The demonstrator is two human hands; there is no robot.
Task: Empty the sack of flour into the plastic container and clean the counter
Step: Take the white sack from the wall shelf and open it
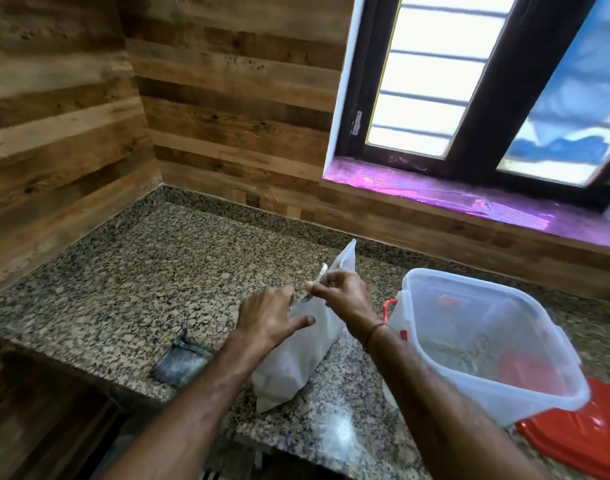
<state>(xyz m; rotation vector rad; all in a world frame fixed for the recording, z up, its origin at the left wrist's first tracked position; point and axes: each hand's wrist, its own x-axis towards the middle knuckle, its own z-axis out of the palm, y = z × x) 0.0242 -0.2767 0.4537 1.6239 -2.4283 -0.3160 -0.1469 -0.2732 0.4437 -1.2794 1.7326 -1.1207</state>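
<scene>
A white sack of flour (296,355) lies on the speckled granite counter (151,271), its top end raised toward the wall. My left hand (269,318) rests on the sack's upper part and grips it. My right hand (345,292) pinches the sack's top edge between thumb and fingers, beside a loose white flap (345,258). To the right stands a clear plastic container (487,341) with red side clips, open and tilted toward me. Its red lid (587,434) lies flat on the counter under the container's right side.
A small grey-blue cloth (182,363) lies on the counter near the front edge, left of the sack. Wood-panelled walls close the counter's left and back. A window with a purple sill (469,202) sits behind the container. The counter's front edge steps down at the lower left.
</scene>
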